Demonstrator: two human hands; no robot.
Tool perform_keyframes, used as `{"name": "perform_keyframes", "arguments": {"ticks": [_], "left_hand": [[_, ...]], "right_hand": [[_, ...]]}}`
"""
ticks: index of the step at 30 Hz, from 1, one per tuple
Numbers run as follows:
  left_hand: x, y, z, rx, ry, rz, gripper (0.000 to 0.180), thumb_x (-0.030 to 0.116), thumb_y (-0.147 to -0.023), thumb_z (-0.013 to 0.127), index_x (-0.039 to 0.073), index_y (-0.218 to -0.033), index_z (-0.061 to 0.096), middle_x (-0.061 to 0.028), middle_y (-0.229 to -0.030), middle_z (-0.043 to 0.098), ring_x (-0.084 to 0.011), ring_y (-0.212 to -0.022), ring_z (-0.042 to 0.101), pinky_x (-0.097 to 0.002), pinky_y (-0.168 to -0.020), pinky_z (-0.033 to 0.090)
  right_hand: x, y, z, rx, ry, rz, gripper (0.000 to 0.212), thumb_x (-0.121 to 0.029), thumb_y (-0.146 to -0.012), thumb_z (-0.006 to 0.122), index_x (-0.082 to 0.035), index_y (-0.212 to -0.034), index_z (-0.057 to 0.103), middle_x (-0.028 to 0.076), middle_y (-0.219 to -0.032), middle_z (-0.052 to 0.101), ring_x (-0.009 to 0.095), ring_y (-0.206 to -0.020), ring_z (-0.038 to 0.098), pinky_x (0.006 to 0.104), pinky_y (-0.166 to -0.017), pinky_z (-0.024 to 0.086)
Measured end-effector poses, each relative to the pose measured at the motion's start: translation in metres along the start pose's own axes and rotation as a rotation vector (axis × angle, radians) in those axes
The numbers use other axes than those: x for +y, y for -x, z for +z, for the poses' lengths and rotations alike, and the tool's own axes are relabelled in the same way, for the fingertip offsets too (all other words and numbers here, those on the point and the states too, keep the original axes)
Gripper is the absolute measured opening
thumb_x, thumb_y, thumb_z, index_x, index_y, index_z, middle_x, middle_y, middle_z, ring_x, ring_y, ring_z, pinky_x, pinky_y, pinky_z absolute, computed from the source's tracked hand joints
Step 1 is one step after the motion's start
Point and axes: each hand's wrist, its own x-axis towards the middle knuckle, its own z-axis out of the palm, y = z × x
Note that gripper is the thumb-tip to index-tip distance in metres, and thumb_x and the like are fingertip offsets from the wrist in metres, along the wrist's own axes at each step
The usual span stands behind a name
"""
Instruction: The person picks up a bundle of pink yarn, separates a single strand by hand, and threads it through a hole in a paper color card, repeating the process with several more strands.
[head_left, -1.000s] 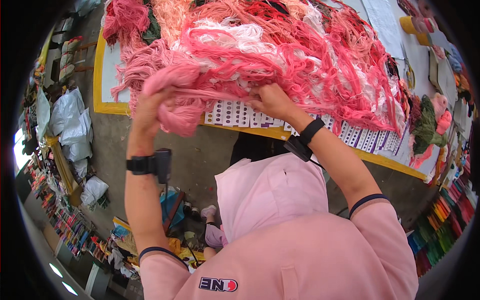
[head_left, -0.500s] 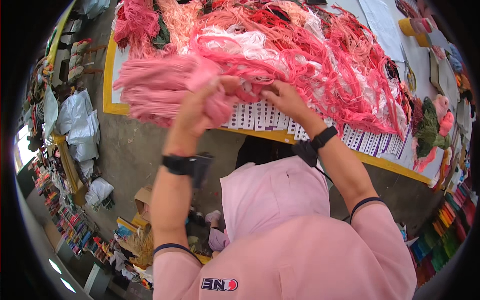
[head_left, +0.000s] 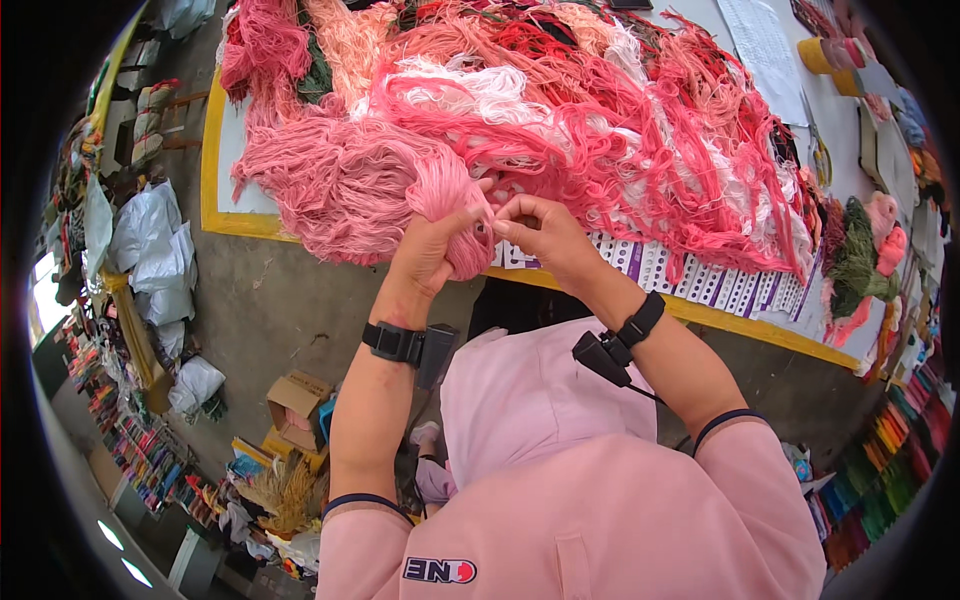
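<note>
A thick skein of pink yarn point(head_left: 340, 180) lies over the table's left front part. My left hand point(head_left: 432, 248) is wrapped round its bunched right end, with the thumb pointing to the right. Close beside that thumb, my right hand point(head_left: 535, 228) pinches with thumb and forefinger at the skein's edge; whatever is between those fingertips is too small to make out. Behind and to the right spreads a big tangled heap of red, coral and white yarn point(head_left: 640, 150). White cards with rows of holes point(head_left: 690, 280) stick out from under the heap along the front edge.
The table has a yellow edge point(head_left: 800, 345). At its right lie green yarn point(head_left: 855, 255), scissors point(head_left: 820, 155) and yellow-ended spools point(head_left: 815, 55). On the floor at left are white plastic bags point(head_left: 155, 240) and a cardboard box point(head_left: 298, 400).
The skein has gone from blurred, swinging motion to lying still and spread out. My left hand has moved right and a little nearer; my right hand has come left to meet it.
</note>
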Motion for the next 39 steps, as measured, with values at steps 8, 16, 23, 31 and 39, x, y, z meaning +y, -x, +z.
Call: {"name": "perform_keyframes", "arguments": {"ticks": [8, 16, 23, 31, 39], "left_hand": [[0.001, 0.001, -0.008, -0.028, -0.042, 0.02, 0.045, -0.001, -0.083, 0.063, -0.002, -0.127, 0.052, -0.0134, -0.125, 0.06, -0.0218, -0.102, 0.064, -0.0348, -0.084, 0.056], [0.004, 0.003, -0.008, -0.019, -0.042, 0.005, 0.043, -0.002, -0.082, 0.063, -0.003, -0.124, 0.055, -0.0109, -0.119, 0.063, -0.0175, -0.1, 0.063, -0.0319, -0.084, 0.053], [0.009, 0.009, -0.006, -0.029, -0.068, -0.019, 0.044, -0.002, -0.081, 0.061, -0.003, -0.125, 0.055, -0.011, -0.122, 0.062, -0.0179, -0.102, 0.062, -0.0319, -0.087, 0.052], [0.007, 0.01, -0.006, -0.028, 0.079, -0.037, 0.049, -0.002, -0.081, 0.06, -0.004, -0.129, 0.051, -0.0139, -0.127, 0.059, -0.0198, -0.104, 0.063, -0.0348, -0.089, 0.054], [0.006, 0.011, -0.008, -0.027, -0.088, 0.009, 0.051, -0.001, -0.081, 0.063, -0.003, -0.13, 0.05, -0.012, -0.124, 0.06, -0.0175, -0.102, 0.063, -0.0327, -0.087, 0.053]], "right_hand": [[0.001, 0.008, -0.005, 0.064, -0.133, 0.072, 0.015, -0.019, -0.097, 0.057, -0.005, -0.094, 0.061, 0.002, -0.088, 0.067, 0.005, -0.074, 0.056, 0.0201, -0.063, 0.043], [0.0, 0.009, -0.003, 0.088, -0.076, 0.029, 0.016, -0.017, -0.101, 0.05, -0.004, -0.097, 0.059, 0.006, -0.083, 0.069, 0.006, -0.067, 0.056, 0.0203, -0.061, 0.044], [-0.001, 0.007, -0.001, 0.107, -0.07, 0.013, 0.017, -0.018, -0.101, 0.049, -0.004, -0.096, 0.058, 0.006, -0.081, 0.068, 0.006, -0.067, 0.056, 0.0206, -0.062, 0.044], [0.01, 0.0, 0.011, 0.016, 0.035, 0.003, 0.016, -0.018, -0.093, 0.064, -0.004, -0.097, 0.062, -0.002, -0.086, 0.06, 0.004, -0.079, 0.053, 0.0222, -0.073, 0.044], [0.008, 0.002, 0.011, 0.023, -0.026, -0.002, 0.012, -0.015, -0.093, 0.063, -0.003, -0.093, 0.061, -0.003, -0.083, 0.059, 0.004, -0.076, 0.051, 0.0216, -0.07, 0.042]]}}
